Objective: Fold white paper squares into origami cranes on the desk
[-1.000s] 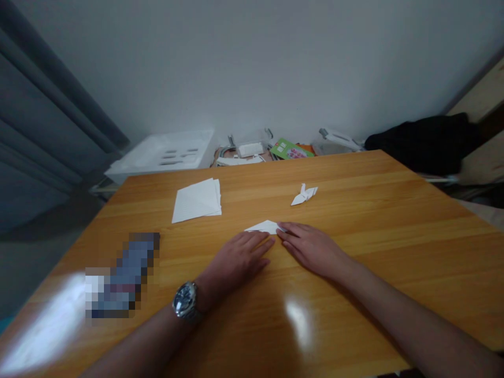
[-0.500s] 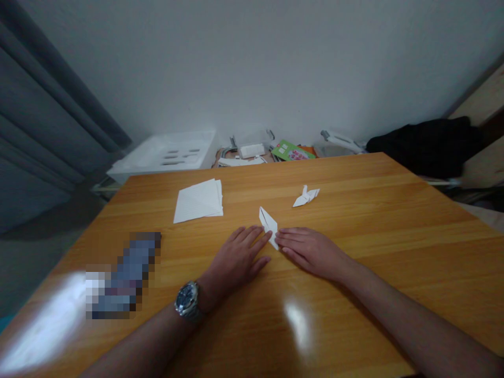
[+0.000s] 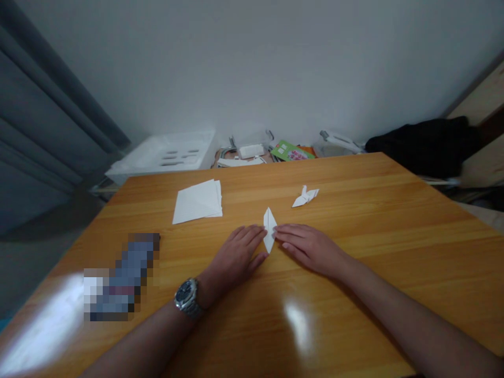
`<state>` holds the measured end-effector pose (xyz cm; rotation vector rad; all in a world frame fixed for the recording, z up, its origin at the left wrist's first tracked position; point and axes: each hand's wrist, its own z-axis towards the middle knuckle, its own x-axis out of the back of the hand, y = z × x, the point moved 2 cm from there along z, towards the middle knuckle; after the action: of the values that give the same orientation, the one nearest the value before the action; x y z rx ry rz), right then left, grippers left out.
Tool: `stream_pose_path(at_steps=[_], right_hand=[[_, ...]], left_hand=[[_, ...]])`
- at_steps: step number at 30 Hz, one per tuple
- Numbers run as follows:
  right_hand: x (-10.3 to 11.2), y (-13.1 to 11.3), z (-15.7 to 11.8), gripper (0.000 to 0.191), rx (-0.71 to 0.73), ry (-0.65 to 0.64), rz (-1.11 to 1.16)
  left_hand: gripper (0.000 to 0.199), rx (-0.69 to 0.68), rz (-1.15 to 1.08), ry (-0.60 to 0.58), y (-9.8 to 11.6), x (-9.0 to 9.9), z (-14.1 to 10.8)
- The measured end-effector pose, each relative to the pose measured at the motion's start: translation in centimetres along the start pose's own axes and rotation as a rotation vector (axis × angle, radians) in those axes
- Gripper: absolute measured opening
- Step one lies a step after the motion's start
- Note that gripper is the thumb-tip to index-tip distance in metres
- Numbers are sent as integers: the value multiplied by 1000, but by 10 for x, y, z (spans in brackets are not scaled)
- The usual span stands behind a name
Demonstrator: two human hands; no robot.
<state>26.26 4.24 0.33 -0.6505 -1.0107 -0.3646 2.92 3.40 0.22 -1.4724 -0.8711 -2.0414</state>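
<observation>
A small white folded paper (image 3: 270,226), diamond-shaped with a crease down its upper half, lies on the wooden table (image 3: 354,210) between my hands. My left hand (image 3: 240,253), with a watch (image 3: 187,297) at the wrist, rests flat, its fingertips touching the paper's left edge and its thumb near the lower tip. From the other side my right hand (image 3: 308,247) lies with outstretched fingers on the paper's right edge. A folded white paper bird (image 3: 305,197) sits beyond my right hand. Several white sheets (image 3: 198,201) are stacked at the back left.
A pixelated dark object (image 3: 128,275) lies on the table's left side. Behind the far edge are a white tray (image 3: 149,152), a green booklet (image 3: 291,151) and assorted items. Black cloth (image 3: 425,144) is at the right, and a grey curtain hangs at the left.
The folded paper has turned from a slant to nearly upright in view. My left fingers have drawn back from its face to its left edge; my right fingers have shifted slightly.
</observation>
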Motion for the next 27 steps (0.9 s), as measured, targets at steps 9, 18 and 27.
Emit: stream_pose_path(at_steps=[9,18,27], right_hand=[[-3,5,2,36,3,-82,-23],[-6,0,0,36,17,-46,-32],[-3,-8,4,24,35,-20,-24]], left_hand=[[43,-44,-5,12,2,1,1],[42,-79,29,57,6,1,1],[32,-95,30,43,5,-1,1]])
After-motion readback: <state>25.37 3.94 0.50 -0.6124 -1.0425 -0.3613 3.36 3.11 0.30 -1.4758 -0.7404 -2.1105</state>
